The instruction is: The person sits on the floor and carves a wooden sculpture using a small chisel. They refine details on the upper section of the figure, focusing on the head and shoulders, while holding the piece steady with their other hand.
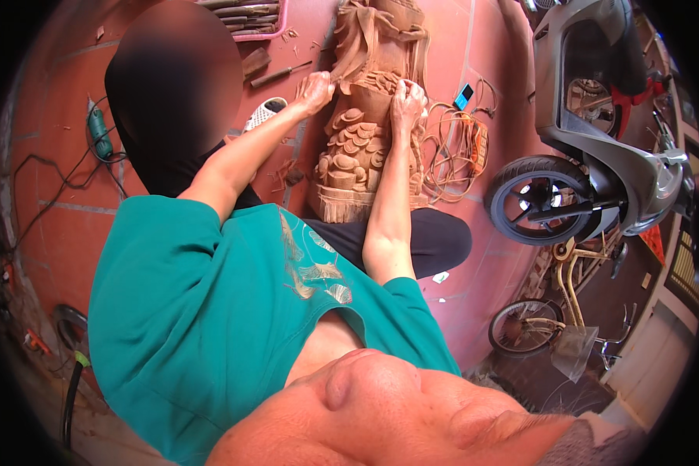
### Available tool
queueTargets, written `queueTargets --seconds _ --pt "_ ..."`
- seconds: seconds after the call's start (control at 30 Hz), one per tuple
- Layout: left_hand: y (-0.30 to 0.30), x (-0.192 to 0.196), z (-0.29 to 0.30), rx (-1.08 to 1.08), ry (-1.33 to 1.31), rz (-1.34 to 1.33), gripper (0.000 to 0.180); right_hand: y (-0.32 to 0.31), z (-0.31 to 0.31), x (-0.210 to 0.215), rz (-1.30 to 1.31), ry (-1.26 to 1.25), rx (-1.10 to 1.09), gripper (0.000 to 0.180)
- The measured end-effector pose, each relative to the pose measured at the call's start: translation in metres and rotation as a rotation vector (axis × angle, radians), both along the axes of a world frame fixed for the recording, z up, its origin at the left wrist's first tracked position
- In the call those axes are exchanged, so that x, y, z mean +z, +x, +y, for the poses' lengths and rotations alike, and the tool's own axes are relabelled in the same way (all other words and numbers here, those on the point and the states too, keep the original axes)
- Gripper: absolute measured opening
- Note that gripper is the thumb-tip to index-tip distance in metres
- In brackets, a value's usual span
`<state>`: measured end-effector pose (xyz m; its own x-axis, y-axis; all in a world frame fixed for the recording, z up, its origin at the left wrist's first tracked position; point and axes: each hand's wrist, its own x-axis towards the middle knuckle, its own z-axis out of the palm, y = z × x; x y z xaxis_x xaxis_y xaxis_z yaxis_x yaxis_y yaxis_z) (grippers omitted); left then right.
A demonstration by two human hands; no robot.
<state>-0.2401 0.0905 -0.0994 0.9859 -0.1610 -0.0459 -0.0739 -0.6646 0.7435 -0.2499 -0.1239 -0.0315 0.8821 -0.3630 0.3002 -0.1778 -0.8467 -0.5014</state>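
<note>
A carved wooden statue (355, 147) lies on the tiled floor in front of me, with draped folds at its far part and rounded, scale-like relief nearer me. At its left edge is my left hand (315, 94), its fingers curled closed. My right hand (408, 105) rests on the right part of the carving with fingers bent and pressed together. Whatever either hand holds is hidden or too small to make out. Left of the statue lies a thin tool with a dark handle (272, 77), near a block of wood (255, 64).
A pink basket (282, 23) of wooden-handled tools stands at the far left. A green power tool (98, 132) with its cord lies left of my leg. To the right are a phone (464, 95), a coiled cable (436, 167), a grey scooter (606, 140) and a bicycle (571, 291).
</note>
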Motion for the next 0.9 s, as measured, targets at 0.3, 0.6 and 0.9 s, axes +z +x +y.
queueTargets --seconds 0.3,0.6,0.9 --pt "0.003 0.006 0.018 0.059 -0.019 0.062 0.034 0.002 -0.003 -0.002 -0.011 0.012 0.001 0.022" --pt "0.013 0.013 0.029 0.124 -0.078 0.207 0.036 0.003 -0.001 -0.003 -0.029 0.007 -0.014 0.018" --pt "0.028 0.022 0.008 0.167 -0.207 0.122 0.036 0.000 0.001 0.002 -0.007 0.020 -0.016 0.017"
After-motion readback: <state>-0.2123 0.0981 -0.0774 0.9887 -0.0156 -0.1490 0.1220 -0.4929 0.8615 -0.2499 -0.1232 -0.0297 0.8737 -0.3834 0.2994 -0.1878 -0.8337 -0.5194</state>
